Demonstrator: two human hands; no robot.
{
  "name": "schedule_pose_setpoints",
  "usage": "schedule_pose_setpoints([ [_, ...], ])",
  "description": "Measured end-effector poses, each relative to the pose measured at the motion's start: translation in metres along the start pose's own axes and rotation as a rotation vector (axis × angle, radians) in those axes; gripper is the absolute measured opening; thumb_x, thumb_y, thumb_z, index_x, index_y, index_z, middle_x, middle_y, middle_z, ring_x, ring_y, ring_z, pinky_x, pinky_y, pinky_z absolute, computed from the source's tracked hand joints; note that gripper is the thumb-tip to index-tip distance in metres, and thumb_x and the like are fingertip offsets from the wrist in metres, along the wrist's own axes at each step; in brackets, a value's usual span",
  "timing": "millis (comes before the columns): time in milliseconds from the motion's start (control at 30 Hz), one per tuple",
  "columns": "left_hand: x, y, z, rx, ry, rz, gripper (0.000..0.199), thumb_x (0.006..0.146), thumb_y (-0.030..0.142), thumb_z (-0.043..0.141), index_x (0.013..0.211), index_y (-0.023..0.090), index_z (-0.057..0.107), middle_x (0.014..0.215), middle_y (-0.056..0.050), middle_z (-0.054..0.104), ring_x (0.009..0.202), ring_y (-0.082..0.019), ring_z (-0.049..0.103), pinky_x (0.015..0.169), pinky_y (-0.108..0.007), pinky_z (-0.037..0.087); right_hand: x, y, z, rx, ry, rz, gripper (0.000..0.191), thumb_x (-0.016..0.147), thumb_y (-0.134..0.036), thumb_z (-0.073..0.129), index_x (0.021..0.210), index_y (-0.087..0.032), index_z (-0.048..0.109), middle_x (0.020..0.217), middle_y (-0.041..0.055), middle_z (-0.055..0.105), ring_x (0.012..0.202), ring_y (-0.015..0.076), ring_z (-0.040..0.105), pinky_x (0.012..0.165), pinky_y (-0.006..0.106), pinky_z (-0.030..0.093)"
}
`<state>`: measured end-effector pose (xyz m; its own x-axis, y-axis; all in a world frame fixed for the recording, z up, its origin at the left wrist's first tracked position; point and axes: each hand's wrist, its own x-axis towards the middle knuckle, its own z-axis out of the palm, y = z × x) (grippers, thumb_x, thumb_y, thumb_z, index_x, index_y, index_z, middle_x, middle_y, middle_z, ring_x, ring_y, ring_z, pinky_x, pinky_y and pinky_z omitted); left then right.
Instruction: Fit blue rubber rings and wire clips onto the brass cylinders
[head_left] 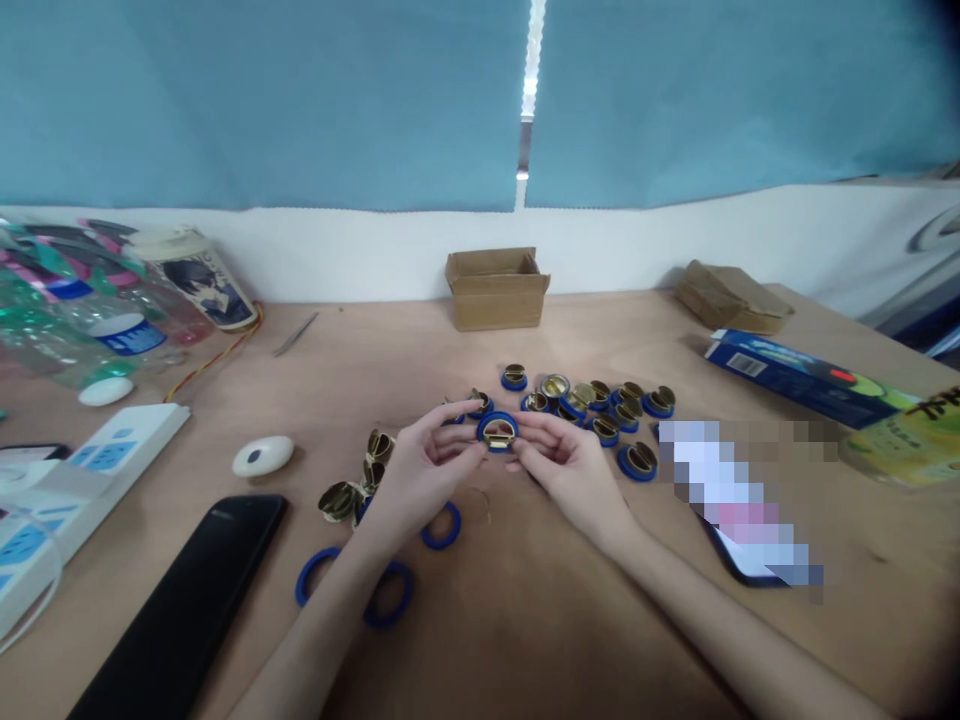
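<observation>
Between the fingertips of both hands is a blue ring with a gold metal insert [497, 440], its half-round opening facing me. My left hand [431, 460] pinches its left side, and my right hand [566, 470] grips its right side with thumb and fingers. Just beyond my hands lies a group of similar blue-rimmed gold pieces [602, 430], one of them, a single piece [514, 377], a little apart. Loose gold metal pieces [339, 502] lie left of my left wrist. Bare blue rings [441, 526] rest under and beside my left forearm, which partly covers some.
At the back stands an open cardboard box [498, 300]. A black phone [195, 600], a white oval device [263, 456], a power strip [90, 480], tweezers [296, 334] and plastic bottles [112, 310] are left. Rightward lie a blurred-screen phone [739, 510] and a blue box [802, 375].
</observation>
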<state>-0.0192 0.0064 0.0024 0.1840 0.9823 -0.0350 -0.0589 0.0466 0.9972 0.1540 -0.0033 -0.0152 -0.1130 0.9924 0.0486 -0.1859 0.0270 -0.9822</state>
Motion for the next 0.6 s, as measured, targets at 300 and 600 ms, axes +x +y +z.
schedule_pose_setpoints([
  [300, -0.0021, 0.006, 0.0003, -0.024, -0.035, -0.051, 0.047, 0.074, 0.023, 0.079, 0.118, 0.013, 0.067, 0.099, -0.009, 0.079, 0.091, -0.023, 0.074, 0.082, -0.034, 0.061, 0.0003, -0.0049, -0.0008, -0.016, 0.018, 0.012, 0.029, 0.077, -0.031, 0.072, 0.103, -0.018, 0.071, 0.094, 0.0073, 0.079, 0.081, 0.0207, 0.075, 0.068, 0.034, 0.065],
  [600, -0.0005, 0.0039, 0.0006, 0.046, -0.036, 0.013, 0.026, 0.083, 0.031, 0.071, 0.105, 0.017, 0.075, 0.099, -0.008, 0.079, 0.084, -0.021, 0.074, 0.08, -0.035, 0.06, -0.0009, -0.0066, -0.0036, -0.125, 0.028, -0.074, 0.021, 0.086, -0.032, 0.065, 0.101, -0.021, 0.073, 0.09, 0.0046, 0.078, 0.067, 0.0153, 0.071, 0.066, 0.03, 0.062],
])
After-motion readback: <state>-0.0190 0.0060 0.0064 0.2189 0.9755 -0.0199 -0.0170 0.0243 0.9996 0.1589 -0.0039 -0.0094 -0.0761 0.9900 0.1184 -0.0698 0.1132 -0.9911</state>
